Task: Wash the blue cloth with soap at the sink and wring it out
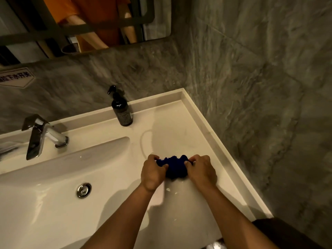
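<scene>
Blue cloth (175, 166) is bunched on the pale desk (179, 133), centre-right of frame, beside the basin (53, 177). My left hand (152, 172) and right hand (202, 170) each pinch one end. I'd grip firmer and twist opposite ways, better over the basin. Cloth looks soft, crumpled, likely wet. Desk smooth, glossy; white flecks below my hands. Dark pump bottle (120, 108) behind, chrome tap (42, 135) at left.
</scene>
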